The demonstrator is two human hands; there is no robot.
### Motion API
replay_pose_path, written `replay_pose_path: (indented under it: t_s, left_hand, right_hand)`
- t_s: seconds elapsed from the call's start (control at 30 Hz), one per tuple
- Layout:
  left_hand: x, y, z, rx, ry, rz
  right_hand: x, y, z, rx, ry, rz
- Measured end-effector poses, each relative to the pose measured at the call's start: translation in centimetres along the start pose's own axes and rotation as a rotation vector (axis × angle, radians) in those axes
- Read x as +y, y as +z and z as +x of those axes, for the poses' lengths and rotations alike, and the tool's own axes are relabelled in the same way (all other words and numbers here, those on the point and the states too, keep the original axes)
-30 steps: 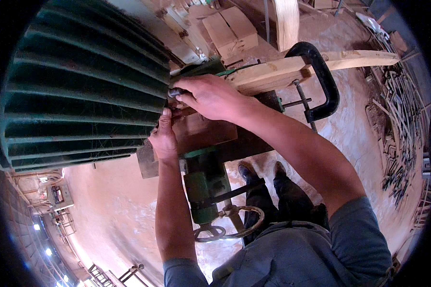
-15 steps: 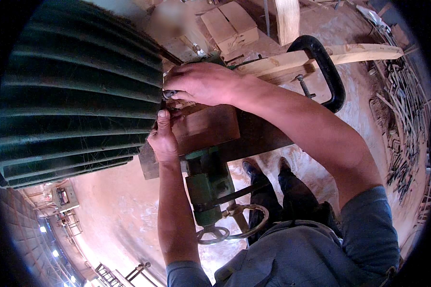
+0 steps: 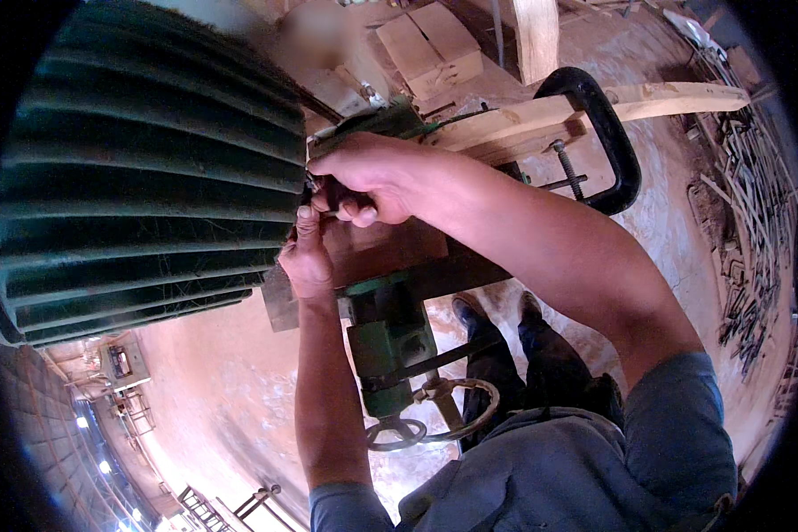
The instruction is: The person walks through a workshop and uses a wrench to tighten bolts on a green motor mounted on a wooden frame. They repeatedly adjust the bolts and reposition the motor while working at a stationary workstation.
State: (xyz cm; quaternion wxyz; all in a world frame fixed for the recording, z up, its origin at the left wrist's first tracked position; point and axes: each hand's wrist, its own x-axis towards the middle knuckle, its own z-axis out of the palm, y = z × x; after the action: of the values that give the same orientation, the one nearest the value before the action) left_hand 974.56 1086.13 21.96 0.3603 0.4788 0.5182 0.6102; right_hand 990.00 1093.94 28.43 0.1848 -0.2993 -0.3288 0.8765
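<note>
My left hand [image 3: 307,263] is at the right end of a large dark green ribbed housing [image 3: 151,177]. Its thumb points up and its fingers curl out of sight against the machine. Right beside it, my right hand [image 3: 363,177] reaches across from the right with curled fingers. Both hands close around a small dark part at the housing's end, mostly covered by the fingers, so I cannot name it. Below them lies a brown flat block [image 3: 386,253] on the machine's table. A green machine column [image 3: 390,346] with handwheels [image 3: 483,403] stands beneath.
A black C-shaped clamp [image 3: 625,160] sits on a long pale wooden board [image 3: 683,96] to the right. Behind are a cardboard box [image 3: 430,53] and a wooden post [image 3: 536,40]. Scrap strips [image 3: 754,204] lie piled at the far right. My feet stand beside the machine.
My right hand has turned and come slightly nearer, its fingers now curled toward my left hand. A dark metal piece that showed at its fingertips is now mostly hidden. My left hand has barely moved.
</note>
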Motion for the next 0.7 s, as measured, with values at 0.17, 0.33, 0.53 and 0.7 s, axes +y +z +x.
replay_pose_path:
  t_s: [0.17,0.33,0.53,0.7]
  left_hand:
    - [-0.1,-0.2,0.0,0.120,-0.077,0.099]
    - [-0.5,-0.4,0.0,0.033,-0.048,0.025]
    - [0.4,0.3,-0.2,0.011,-0.034,0.000]
    - [0.5,0.4,-0.2,0.019,-0.055,0.006]
  right_hand:
    - [-0.3,0.2,-0.4,0.069,-0.041,0.079]
    - [-0.1,-2.9,-2.1,0.327,-0.564,-0.892]
    - [1.0,-3.8,-0.7,0.214,-0.871,-1.328]
    - [0.4,-4.1,0.4,0.122,-0.911,-1.341]
